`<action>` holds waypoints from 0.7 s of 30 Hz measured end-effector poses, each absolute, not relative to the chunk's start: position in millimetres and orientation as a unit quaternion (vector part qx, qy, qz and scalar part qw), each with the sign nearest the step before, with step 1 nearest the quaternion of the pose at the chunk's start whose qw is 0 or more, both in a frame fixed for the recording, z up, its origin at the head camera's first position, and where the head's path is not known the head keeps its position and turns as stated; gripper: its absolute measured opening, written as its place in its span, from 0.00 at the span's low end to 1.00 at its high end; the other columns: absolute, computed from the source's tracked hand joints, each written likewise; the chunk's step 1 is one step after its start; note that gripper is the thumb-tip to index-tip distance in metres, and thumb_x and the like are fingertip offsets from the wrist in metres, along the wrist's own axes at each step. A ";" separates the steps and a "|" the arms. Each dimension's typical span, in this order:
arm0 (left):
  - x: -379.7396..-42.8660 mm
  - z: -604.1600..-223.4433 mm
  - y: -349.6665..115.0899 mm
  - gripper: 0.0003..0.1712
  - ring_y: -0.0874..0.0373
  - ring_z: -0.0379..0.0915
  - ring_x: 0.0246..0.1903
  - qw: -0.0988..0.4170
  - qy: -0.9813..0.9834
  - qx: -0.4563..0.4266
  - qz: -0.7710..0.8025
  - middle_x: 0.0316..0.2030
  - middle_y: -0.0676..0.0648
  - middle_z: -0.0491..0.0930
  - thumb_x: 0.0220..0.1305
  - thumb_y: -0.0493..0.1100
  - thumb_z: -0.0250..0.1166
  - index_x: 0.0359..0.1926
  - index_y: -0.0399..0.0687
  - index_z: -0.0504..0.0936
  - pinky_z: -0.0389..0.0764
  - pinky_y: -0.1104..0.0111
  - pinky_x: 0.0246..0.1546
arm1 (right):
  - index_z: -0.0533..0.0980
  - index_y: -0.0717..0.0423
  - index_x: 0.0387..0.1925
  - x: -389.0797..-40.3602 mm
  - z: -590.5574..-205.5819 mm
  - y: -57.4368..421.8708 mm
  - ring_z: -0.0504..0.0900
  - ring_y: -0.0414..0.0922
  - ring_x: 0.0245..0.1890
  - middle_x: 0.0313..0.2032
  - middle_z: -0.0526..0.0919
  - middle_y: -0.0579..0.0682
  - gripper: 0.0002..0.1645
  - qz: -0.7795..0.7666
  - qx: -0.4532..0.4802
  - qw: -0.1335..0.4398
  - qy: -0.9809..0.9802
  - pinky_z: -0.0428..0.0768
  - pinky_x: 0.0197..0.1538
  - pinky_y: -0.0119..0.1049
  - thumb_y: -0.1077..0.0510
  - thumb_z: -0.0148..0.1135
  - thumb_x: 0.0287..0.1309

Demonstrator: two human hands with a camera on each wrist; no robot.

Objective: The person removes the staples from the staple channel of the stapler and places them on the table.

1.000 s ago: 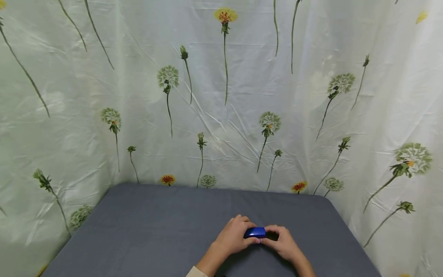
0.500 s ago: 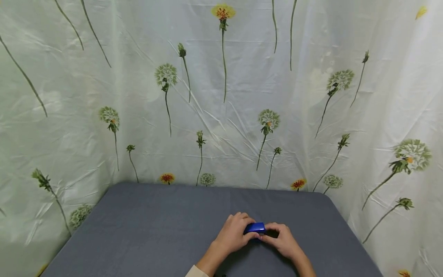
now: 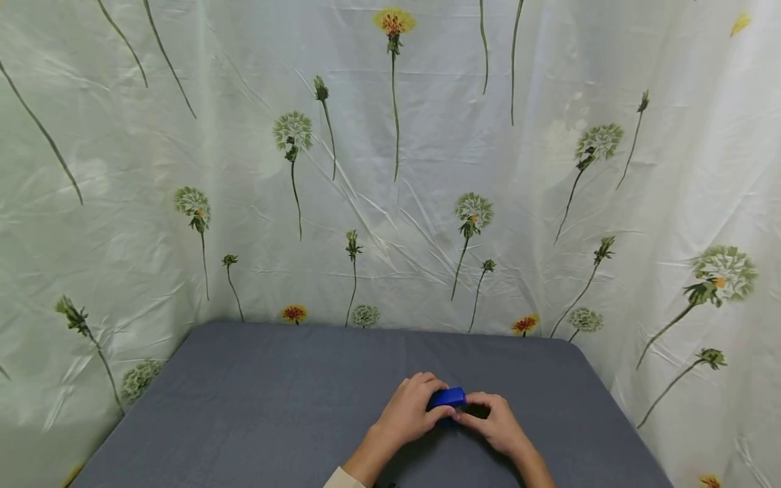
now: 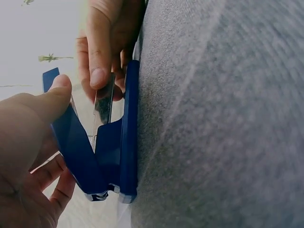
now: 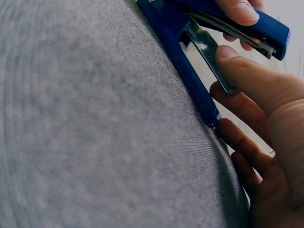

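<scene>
Left hand comes in from the near edge, left of the right hand, wrist angled rightward, cream sleeve at the forearm. Thumb on the near side, fingers on the far side, clamped round the top arm of the blue stapler. Right hand reaches in from the near right, bent leftward; thumb and index finger pinch the metal strip by its free end, thumb on its upper face. Another right fingertip touches the tip of the base. Hands nearly meet, fingertips just apart or touching, can't tell.

Stapler sits between the hands, right of centre on the near part of the grey cloth-covered table. Looks opened: top arm tilted up off the strip, strip itself raised off the base at the free end, all three fanning out from the hinge end on the left. Base lies along the cloth. Body glossy dark blue, strip shiny silver, a metal rail showing under the top arm. Pale curtain with dandelion print hangs along the far side and both flanks.
</scene>
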State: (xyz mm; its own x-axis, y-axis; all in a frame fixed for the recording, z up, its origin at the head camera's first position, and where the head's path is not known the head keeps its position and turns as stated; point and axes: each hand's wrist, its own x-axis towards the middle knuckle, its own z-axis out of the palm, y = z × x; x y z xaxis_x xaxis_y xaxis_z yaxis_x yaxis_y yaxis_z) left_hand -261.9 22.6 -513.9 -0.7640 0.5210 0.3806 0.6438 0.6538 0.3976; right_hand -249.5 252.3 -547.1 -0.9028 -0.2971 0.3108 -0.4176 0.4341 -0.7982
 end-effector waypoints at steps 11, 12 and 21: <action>-260.1 -500.0 7.6 0.20 0.62 0.82 0.48 0.084 -0.888 -0.314 -0.324 0.48 0.55 0.85 0.69 0.58 0.67 0.54 0.53 0.85 0.83 0.65 0.50 | 0.89 0.45 0.44 -248.8 -547.5 254.9 0.85 0.33 0.44 0.43 0.91 0.45 0.11 0.473 0.181 0.047 -0.861 0.81 0.49 0.30 0.51 0.74 0.61; -260.0 -498.7 5.6 0.20 0.63 0.82 0.47 0.083 -0.886 -0.314 -0.331 0.48 0.55 0.85 0.69 0.58 0.68 0.54 0.53 0.85 0.84 0.66 0.49 | 0.89 0.45 0.45 -248.8 -547.4 255.1 0.85 0.34 0.44 0.43 0.91 0.45 0.11 0.471 0.181 0.047 -0.862 0.81 0.49 0.30 0.51 0.74 0.61; -257.7 -490.3 -12.7 0.21 0.67 0.81 0.41 0.070 -0.874 -0.293 -0.381 0.46 0.57 0.87 0.65 0.57 0.71 0.55 0.55 0.85 0.82 0.70 0.43 | 0.89 0.39 0.42 -249.7 -545.7 253.4 0.84 0.33 0.44 0.41 0.90 0.40 0.09 0.454 0.172 0.052 -0.873 0.80 0.50 0.31 0.47 0.75 0.59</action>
State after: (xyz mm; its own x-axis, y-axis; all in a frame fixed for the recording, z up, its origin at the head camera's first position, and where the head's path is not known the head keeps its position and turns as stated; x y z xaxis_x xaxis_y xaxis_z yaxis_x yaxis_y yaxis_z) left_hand -257.7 -12.7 -490.3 -0.8184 0.4585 0.3465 0.5659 0.5377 0.6251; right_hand -249.7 253.4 -545.7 -0.9353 -0.2527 0.2476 -0.3478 0.5286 -0.7743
